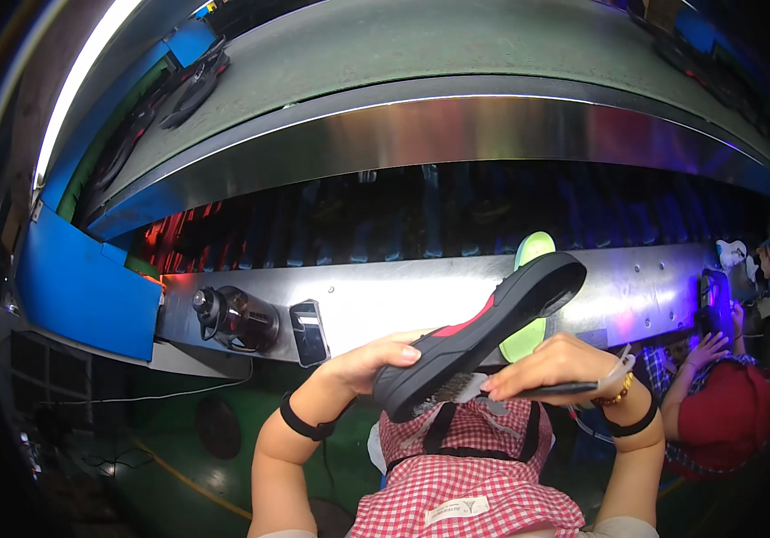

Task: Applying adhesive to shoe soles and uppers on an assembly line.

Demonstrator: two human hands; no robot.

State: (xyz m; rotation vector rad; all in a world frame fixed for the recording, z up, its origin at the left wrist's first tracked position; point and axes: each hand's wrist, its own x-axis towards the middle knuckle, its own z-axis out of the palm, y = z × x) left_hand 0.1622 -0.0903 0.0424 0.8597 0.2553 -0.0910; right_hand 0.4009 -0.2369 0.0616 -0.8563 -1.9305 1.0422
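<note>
Brushing step in hand: left hand (362, 361) clamped on black shoe sole (483, 330), held tilted above the lap; right hand (553, 362) pinches a brush (456, 387) against its underside. Next stroke likely calls for steady support.

Both forearms rise from the lower edge and converge toward the frame's centre. The left forearm slants up toward one o'clock, a dark band around its wrist; the left hand (369, 357) is cupped, fingers closed in a grip, thumb on top. The right forearm climbs toward eleven o'clock, banded and beaded at the wrist; the right hand (553, 366) is curled shut, fingers pointing toward nine o'clock.
</note>
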